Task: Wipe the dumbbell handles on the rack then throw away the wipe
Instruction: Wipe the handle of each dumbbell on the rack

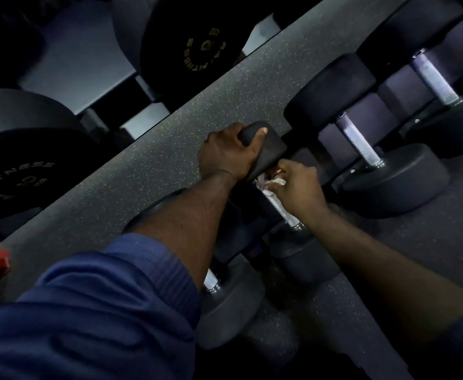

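- Wiping stage in hand, by the look of it: working on the handle (285, 212) of the middle dumbbell, with the throwing away not yet begun.
- Gripping the far head (268, 149) of that dumbbell with the left hand (230, 154), fingers and thumb curled over its rim, seemingly steadying it on the rack (332, 139).
- Pinching the wipe (276, 182) with the right hand (299, 187), fingers curled round the crumpled white wad, and pressing it against the far end of the handle, just beside the head under the left hand.
- Leaving the near stretch of the handle bare and shining, down to the near head (304, 259).
- Lying between the two hands, then: touching the handle, tucked under the right fingers, just to the near right of the left palm.
- Calling next, probably, for dragging the wipe along the bar toward the near head, perhaps twisting round it to reach the underside, while keeping the left grip firm against rolling.
- Waiting further right: a second handle (359, 145) and, beyond it, a third handle (433, 78); also a nearer handle (211, 282) on the left, mostly hidden under the left forearm. Impossible to tell whether any of these is clean.
- Showing no bin anywhere in view, so needing a look round for one before disposal.
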`<control>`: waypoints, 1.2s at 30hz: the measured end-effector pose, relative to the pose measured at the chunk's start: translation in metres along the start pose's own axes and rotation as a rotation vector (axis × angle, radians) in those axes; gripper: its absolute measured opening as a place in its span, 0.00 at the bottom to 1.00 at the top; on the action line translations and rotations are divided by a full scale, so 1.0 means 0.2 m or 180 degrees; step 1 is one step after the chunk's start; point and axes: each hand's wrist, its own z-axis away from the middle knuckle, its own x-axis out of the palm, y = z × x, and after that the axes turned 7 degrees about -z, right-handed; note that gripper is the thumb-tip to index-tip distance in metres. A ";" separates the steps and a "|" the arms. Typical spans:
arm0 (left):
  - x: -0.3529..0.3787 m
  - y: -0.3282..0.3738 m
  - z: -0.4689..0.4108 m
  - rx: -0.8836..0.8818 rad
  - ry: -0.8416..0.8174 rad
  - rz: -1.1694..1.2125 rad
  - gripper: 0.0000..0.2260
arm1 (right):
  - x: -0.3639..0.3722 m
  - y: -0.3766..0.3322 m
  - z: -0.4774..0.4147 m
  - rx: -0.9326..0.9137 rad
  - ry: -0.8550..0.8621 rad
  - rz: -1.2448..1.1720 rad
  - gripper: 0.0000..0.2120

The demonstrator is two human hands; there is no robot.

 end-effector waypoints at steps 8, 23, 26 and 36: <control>-0.01 0.00 0.00 0.0016 -0.0016 -0.0039 0.29 | -0.10 0.09 0.02 -0.0046 -0.1129 0.1430 0.12; -0.01 0.01 0.00 0.0038 0.0047 -0.0100 0.28 | -0.02 0.09 -0.07 0.1037 -0.1256 -0.0873 0.10; -0.01 0.00 0.00 0.0028 0.0059 -0.0072 0.27 | 0.01 0.12 -0.11 0.1591 -0.1645 -0.1488 0.10; 0.01 -0.01 -0.01 0.0055 0.0086 -0.0074 0.28 | 0.06 0.03 -0.25 0.1832 -0.2068 -0.1707 0.17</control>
